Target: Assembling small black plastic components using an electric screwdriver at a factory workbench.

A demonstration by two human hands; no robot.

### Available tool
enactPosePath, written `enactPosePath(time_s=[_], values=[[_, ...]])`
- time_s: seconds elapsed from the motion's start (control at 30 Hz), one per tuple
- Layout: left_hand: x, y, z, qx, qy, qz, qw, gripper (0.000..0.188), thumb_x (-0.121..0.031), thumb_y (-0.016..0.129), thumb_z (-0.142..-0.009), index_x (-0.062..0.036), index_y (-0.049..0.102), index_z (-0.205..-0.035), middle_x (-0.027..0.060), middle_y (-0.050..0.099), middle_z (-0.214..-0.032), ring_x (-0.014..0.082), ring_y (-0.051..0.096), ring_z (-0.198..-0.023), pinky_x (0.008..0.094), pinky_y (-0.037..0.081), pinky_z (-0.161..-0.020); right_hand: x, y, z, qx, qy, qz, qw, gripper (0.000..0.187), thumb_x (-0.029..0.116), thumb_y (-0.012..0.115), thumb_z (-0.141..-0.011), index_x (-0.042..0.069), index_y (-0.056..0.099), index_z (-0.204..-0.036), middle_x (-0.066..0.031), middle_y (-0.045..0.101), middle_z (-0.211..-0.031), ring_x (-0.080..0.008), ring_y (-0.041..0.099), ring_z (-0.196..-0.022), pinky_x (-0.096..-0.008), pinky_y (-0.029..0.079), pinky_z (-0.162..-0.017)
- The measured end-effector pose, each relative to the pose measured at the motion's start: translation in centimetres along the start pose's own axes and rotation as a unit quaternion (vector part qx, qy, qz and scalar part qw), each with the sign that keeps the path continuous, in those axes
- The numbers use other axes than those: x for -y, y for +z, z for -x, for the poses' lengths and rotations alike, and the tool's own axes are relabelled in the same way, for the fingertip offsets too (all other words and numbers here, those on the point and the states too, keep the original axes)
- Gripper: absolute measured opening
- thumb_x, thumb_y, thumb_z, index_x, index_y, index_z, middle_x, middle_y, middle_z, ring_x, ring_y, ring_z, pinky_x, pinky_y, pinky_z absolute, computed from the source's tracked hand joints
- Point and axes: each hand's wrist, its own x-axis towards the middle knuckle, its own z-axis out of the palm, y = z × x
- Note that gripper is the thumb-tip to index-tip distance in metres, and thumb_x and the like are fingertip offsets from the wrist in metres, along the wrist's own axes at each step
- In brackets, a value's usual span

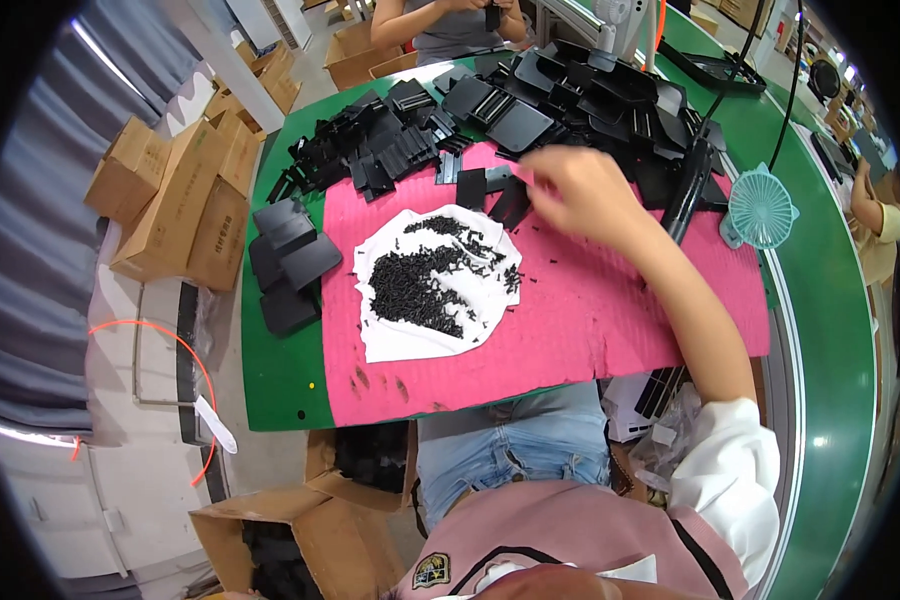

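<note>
My right hand [582, 195] reaches over the pink mat [610, 310] with its fingers curled and pinched. Its fingertips come down at the edge of a tilted black flat piece [510, 204], and what they hold is hidden. A second black flat piece [471, 188] lies to the left. Closer to me, a white cloth [395, 347] bears a heap of small black screw-like pieces [415, 290], a few of them scattered on the mat. My left hand does not show.
Black plates and brackets [530, 100] pile along the far side; more plates [290, 250] stack at left. A black cylindrical tool [687, 190] hangs on a cord beside a teal fan [760, 207]. Open cartons [300, 510] stand below. Another person [448, 25] is across the table.
</note>
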Motion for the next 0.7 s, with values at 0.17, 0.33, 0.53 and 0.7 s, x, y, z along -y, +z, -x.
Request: enactPosePath(time_s=[0.17, 0.33, 0.53, 0.7], values=[[5.2, 1.2, 0.1, 0.033, 0.091, 0.101, 0.990, 0.039, -0.031, 0.057, -0.085, 0.0021, 0.062, -0.103, 0.0139, 0.064, -0.096, 0.0267, 0.063, -0.086, 0.0400, 0.050, -0.067, -4.8, 3.4, -5.8, -0.164, 0.028, 0.176, 0.970, 0.049, 0.029, 0.070, -0.071, 0.009, 0.056, -0.113, -0.0130, 0.063, -0.099, -0.0288, 0.060, -0.096, -0.0391, 0.053, -0.074], [-1.1, 14.6, 14.4, 0.216, 0.179, 0.107, 0.954, 0.028, -0.013, 0.054, -0.090, 0.0004, 0.057, -0.114, 0.0081, 0.061, -0.100, 0.0168, 0.059, -0.087, 0.0287, 0.048, -0.076, -5.9, 6.0, -7.4, -0.018, 0.171, 0.220, 0.960, 0.080, 0.042, 0.078, -0.061, 0.007, 0.048, -0.126, -0.0145, 0.063, -0.101, -0.0304, 0.059, -0.099, -0.0403, 0.053, -0.078], [-11.9, 19.5, 40.0, 0.441, 0.344, 0.157, 0.814, 0.018, -0.009, 0.057, -0.088, -0.0007, 0.060, -0.104, 0.0068, 0.061, -0.098, 0.0133, 0.058, -0.080, 0.0261, 0.049, -0.071, -2.4, 3.7, -7.9, -0.130, 0.149, 0.180, 0.964, 0.073, 0.039, 0.075, -0.061, 0.004, 0.052, -0.121, -0.0157, 0.064, -0.094, -0.0308, 0.061, -0.095, -0.0397, 0.053, -0.074], [-12.7, 19.8, 60.5, 0.769, 0.294, 0.178, 0.538, 0.048, -0.032, 0.051, -0.096, 0.0007, 0.040, -0.129, 0.0135, 0.057, -0.114, 0.0189, 0.061, -0.098, 0.0273, 0.050, -0.076, 4.9, 0.6, -5.2, -0.167, 0.087, -0.011, 0.982, 0.072, 0.042, 0.073, -0.061, 0.005, 0.052, -0.119, -0.0190, 0.063, -0.092, -0.0335, 0.062, -0.088, -0.0422, 0.051, -0.075]])
